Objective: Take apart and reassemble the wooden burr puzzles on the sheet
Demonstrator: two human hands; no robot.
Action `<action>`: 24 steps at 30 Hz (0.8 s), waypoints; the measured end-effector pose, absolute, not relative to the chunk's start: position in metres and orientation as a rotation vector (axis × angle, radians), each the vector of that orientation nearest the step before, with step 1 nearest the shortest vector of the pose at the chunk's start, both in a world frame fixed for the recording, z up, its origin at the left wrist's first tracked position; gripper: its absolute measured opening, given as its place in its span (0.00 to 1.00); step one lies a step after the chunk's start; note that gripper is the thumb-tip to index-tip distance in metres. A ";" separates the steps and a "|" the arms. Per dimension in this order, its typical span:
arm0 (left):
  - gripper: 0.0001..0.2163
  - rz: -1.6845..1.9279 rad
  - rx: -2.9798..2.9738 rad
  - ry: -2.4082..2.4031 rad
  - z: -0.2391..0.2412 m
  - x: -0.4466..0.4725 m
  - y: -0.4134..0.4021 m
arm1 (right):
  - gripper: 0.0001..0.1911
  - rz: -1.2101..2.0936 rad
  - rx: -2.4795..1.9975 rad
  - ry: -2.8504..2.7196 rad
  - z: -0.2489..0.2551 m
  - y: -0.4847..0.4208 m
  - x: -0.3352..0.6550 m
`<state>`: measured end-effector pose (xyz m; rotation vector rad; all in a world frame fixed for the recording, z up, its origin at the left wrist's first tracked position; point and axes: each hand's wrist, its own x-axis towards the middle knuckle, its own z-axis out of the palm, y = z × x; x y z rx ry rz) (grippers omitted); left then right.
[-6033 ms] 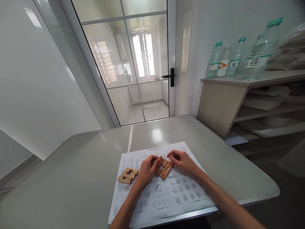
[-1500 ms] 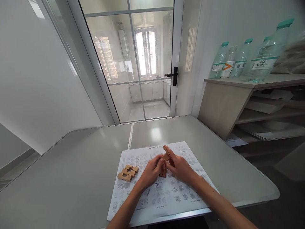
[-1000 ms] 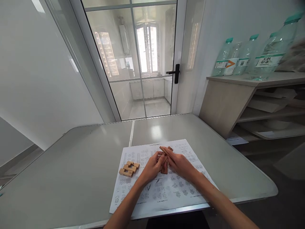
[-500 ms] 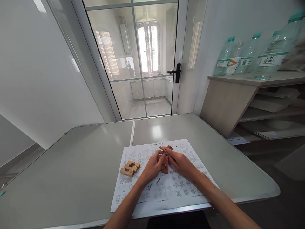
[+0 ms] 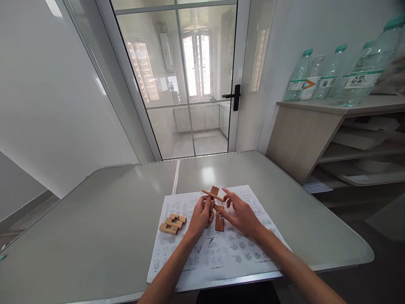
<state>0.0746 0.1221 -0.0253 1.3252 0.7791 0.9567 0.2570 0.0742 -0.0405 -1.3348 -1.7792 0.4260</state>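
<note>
My left hand (image 5: 200,216) is closed round a notched wooden puzzle piece (image 5: 213,193), lifted and tilted above the printed sheet (image 5: 221,253). To its right, my right hand (image 5: 239,214) has its fingers partly spread, fingertips close to that raised piece and to a darker wooden piece (image 5: 219,221) lying on the sheet between both hands. Whether the right fingers touch either piece is hidden. A stack of light wooden pieces (image 5: 172,223) rests on the sheet to the left of my left hand.
The sheet lies on a grey table (image 5: 95,219) with a seam down its middle. A wooden shelf unit (image 5: 300,135) stands to the right, with several water bottles (image 5: 329,76) on top. A glass door (image 5: 190,84) is behind the table.
Both hands held the pieces pressed together. Now my left hand has raised one piece higher, my right fingers have spread, and the darker piece lies exposed on the sheet.
</note>
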 end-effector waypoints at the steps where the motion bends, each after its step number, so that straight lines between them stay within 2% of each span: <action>1: 0.20 0.970 1.306 0.782 -0.026 0.075 0.123 | 0.38 0.439 -1.310 -1.801 -0.041 0.075 0.258; 8: 0.21 1.043 1.202 0.790 -0.025 0.073 0.125 | 0.62 0.589 -1.201 -1.975 -0.048 0.079 0.263; 13: 0.20 1.060 1.141 0.764 -0.023 0.072 0.126 | 0.72 0.652 -1.213 -1.975 -0.044 0.075 0.262; 24: 0.18 1.058 1.063 0.761 -0.021 0.070 0.127 | 0.59 0.651 -1.325 -1.849 -0.042 0.074 0.261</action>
